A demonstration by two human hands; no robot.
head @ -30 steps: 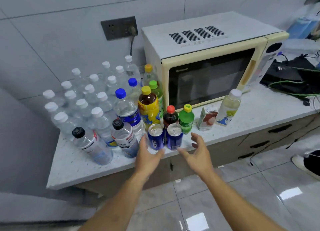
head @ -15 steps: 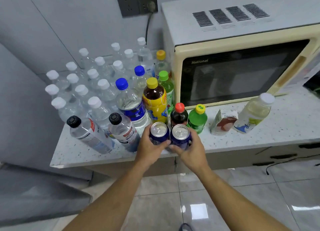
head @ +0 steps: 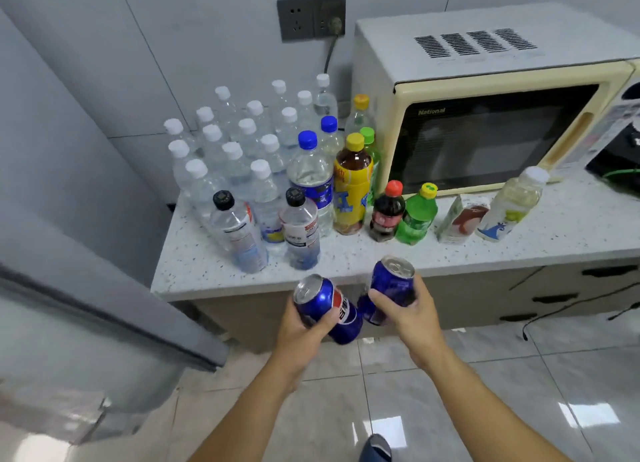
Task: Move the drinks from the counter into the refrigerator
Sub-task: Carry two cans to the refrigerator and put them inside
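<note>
- Nearest us, two bare forearms reach out over the tiled floor (head: 433, 375), and each hand has a drink.
- The left hand (head: 304, 326) wraps its fingers around a blue can (head: 325, 305), tipped over to the left, clear of the worktop edge.
- The right hand (head: 408, 309) clutches a second blue can (head: 391, 288), more upright, just in front of the counter (head: 346, 257) lip. The two cans sit close together, nearly touching at the bottom.
- So this looks like the carry step: both cans are off the counter and in the air.
- Behind them stand two black-capped water bottles (head: 298, 229), a yellow tea bottle (head: 351, 191), a small cola bottle (head: 388, 212), a green soda bottle (head: 415, 215), a carton (head: 457, 222) and a pale juice bottle (head: 509, 205).
- Further back, a crowd of white-capped water bottles (head: 239, 142), then the microwave (head: 485, 115) and a wall socket (head: 311, 18).
- Next comes a turn left toward that grey appliance (head: 69, 288), probably the refrigerator; with both hands full, opening a door will be awkward.
</note>
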